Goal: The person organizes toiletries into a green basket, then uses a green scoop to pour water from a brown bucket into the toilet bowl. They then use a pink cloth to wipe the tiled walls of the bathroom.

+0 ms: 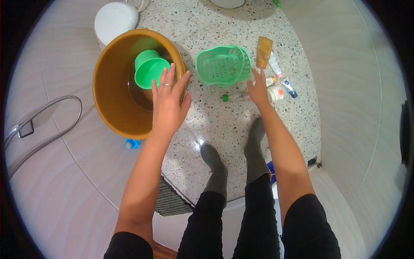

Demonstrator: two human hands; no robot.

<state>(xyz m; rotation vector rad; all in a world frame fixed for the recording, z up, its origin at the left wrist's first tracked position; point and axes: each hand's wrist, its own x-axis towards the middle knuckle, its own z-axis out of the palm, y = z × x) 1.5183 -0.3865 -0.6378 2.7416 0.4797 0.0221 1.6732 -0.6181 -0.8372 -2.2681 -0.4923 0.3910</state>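
In the head view, a brown bucket (98,82) holding a green dipper (150,70) stands left of a green basket (199,64); tubes (264,52) lie rightward. The left hand (168,101) spreads its fingers before the bucket; the right hand (258,91), grip unclear, partly hides a clear bottle (237,98) lying crosswise near the basket, cap leftward.

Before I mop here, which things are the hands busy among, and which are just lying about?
Likely in use, nearest the hands:
brown tub
green scoop inside it
green basket
clear green-capped bottle
gold tube

Likely just lying about:
white round object
ridged gray mat
blue object, partly hidden
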